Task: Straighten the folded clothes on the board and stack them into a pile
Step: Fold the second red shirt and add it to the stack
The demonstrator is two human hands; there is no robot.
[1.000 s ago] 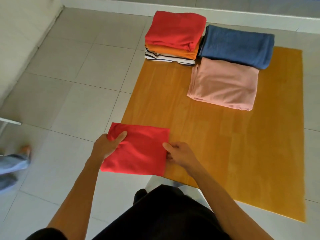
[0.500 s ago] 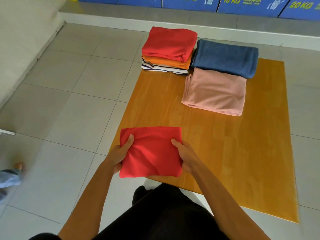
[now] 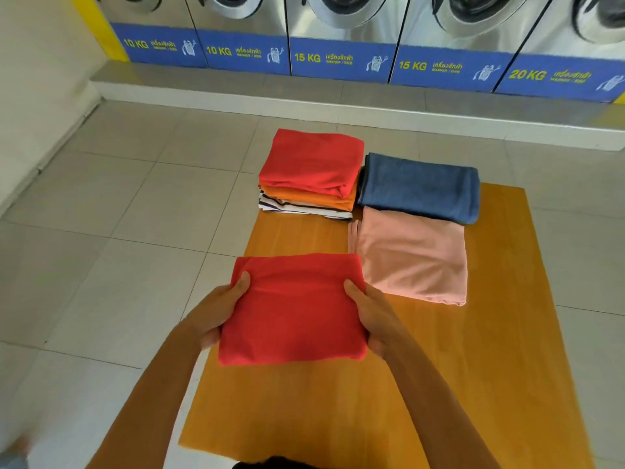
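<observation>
Now left hand [image 3: 216,313] and right hand [image 3: 373,316] each clamp their grip on the red folded cloth [image 3: 292,309].

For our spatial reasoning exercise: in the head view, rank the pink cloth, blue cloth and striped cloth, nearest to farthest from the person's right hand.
1. Pink cloth, just beyond the right hand.
2. Striped cloth, bottom of the far-left pile.
3. Blue cloth, far right.

Laundromat. Row of front-load washing machines [image 3: 341,15] along back wall, steel fronts w/ round doors, blue labels [image 3: 341,59] marked 10 KG, 15 KG, 20 KG + "washer" text. Machines sit on raised grey plinth [image 3: 304,93]; tiled floor [image 3: 101,214].
</observation>
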